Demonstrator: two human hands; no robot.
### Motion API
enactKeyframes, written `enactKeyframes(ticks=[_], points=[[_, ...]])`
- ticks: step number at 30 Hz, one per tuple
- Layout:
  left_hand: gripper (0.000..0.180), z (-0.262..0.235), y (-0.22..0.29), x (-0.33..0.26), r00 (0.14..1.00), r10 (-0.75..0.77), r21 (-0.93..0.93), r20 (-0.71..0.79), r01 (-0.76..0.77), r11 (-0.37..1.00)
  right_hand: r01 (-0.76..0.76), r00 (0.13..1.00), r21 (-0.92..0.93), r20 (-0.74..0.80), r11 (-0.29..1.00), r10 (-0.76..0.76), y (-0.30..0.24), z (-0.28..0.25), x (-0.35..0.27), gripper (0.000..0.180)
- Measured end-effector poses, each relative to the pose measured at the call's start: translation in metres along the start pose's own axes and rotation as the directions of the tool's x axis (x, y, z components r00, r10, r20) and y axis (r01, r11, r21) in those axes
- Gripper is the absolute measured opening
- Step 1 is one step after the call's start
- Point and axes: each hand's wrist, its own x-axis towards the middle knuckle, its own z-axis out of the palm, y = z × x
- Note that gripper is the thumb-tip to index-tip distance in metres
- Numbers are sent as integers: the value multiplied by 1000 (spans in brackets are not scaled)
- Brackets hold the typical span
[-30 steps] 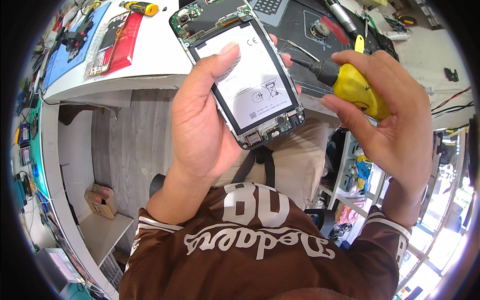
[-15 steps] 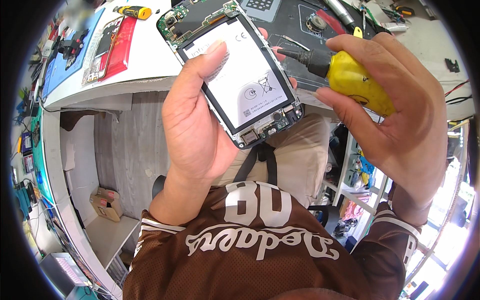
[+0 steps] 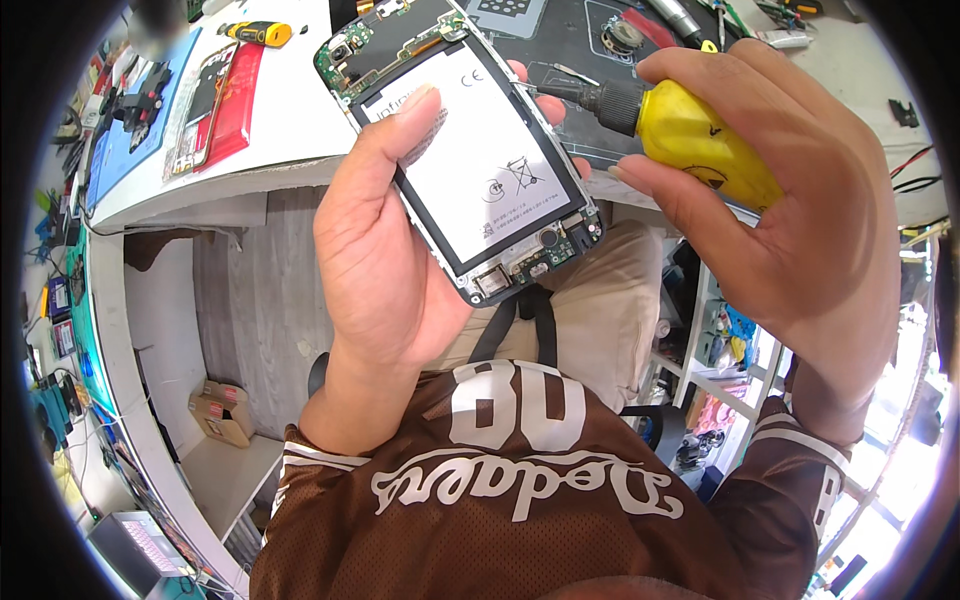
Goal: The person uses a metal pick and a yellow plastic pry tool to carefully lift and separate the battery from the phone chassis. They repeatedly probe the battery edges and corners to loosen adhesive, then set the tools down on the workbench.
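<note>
My left hand (image 3: 385, 260) grips an opened phone (image 3: 470, 150) with its back cover off. A white battery fills its middle and green circuit boards show at both ends. The thumb lies across the battery's left side. My right hand (image 3: 790, 200) is wrapped around the yellow handle of a screwdriver (image 3: 690, 130). Its black collar and thin metal tip point left and meet the phone's right edge near the top. Both hands are raised above my lap, in front of the workbench.
A white workbench (image 3: 290, 150) runs along the top, with a dark work mat (image 3: 590, 60), a red phone shell (image 3: 225, 110), a blue mat (image 3: 130, 150) and a small yellow-handled driver (image 3: 258, 33) on it. A cardboard box (image 3: 222, 412) lies below on the left. Shelves stand at the right.
Both hands, phone and screwdriver appear larger and closer in the view. The screwdriver tip has come against the phone's upper right edge.
</note>
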Motion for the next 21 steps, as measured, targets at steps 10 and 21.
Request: enactKeyframes(ticks=[10,21], points=[[55,10,-7,-1,972,-17,8,-232,20,1000,76,997,-53,30,996,-74,7,1,5,38],[56,2,-5,-2,983,-64,34,-174,70,997,96,995,-56,30,994,-94,11,0,8,38]])
